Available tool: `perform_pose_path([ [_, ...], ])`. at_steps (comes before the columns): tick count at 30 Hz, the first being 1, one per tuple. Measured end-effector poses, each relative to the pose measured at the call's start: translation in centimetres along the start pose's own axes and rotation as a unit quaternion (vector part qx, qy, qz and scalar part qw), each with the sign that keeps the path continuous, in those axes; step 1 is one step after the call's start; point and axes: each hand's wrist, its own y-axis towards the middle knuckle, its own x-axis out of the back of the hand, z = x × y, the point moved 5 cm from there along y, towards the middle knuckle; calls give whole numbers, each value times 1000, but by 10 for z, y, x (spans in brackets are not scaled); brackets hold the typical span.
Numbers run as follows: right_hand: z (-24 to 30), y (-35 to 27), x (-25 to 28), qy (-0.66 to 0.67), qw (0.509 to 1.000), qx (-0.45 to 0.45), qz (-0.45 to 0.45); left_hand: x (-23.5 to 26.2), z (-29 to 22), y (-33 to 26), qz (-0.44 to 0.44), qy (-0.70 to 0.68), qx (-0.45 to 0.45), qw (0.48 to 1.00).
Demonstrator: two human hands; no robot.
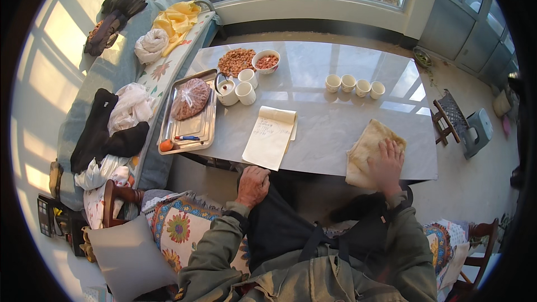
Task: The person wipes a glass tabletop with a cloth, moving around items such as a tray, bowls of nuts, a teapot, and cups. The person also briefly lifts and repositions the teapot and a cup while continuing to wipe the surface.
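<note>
My right hand (387, 165) lies flat, fingers spread, on a folded pale yellow cloth (366, 146) at the table's front right edge. My left hand (253, 186) rests on my dark-clad left knee just below the front edge, fingers lying loosely over it and holding nothing. Close beyond it, an open notepad (270, 137) with handwriting lies on the grey marble-look table (324, 117). Several small white cups (348, 83) stand in a row farther back, right of the middle.
A metal tray (201, 126) at the left holds a tied bag of reddish nuts (191, 100), pens and an orange object. Beside it stand a white teapot (226, 94) and two white cups (245, 93). Behind are a nut pile (236, 60) and a bowl (266, 62). A grey stool (478, 134) stands right.
</note>
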Motion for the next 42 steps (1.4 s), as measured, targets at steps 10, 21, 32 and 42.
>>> perform_pose_path([
  [10,23,-29,11,41,995,88,40,-3,1,2,5,3,3,1000],
  [21,41,-48,25,60,986,149,52,-5,2,2,5,10,1,1000],
  [32,53,-55,32,36,984,156,80,-3,1,1,2,9,-1,1000],
  [42,42,-49,26,65,979,190,27,-5,5,-2,-4,2,-3,1000],
])
